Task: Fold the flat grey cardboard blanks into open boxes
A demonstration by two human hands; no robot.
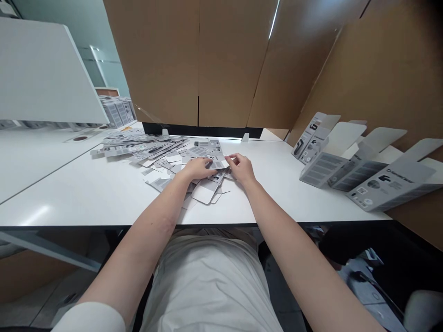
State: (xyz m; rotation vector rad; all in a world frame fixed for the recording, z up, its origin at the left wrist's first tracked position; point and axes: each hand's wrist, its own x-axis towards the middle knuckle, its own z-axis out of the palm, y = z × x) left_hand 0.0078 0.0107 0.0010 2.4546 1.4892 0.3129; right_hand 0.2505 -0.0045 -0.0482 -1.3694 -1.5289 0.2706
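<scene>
A flat, folded printed carton [216,157] in grey and white lies over the pile in front of me. My left hand [199,168] holds its near left edge, fingers curled at the edge. At its near right corner, my right hand [241,168] pinches the carton between thumb and fingers. Beneath and around it are loose flattened cartons [161,183], overlapping at different angles. One with a rounded white flap [205,192] points toward me, below my hands. The undersides of my fingers are partly hidden.
More flat cartons [128,143] are heaped at the left back. Several opened-up boxes [387,184] stand on the right with raised flaps. Cardboard panels [231,69] wall off the back and right. A white panel [44,69] rises at left, near stacked boxes [119,112].
</scene>
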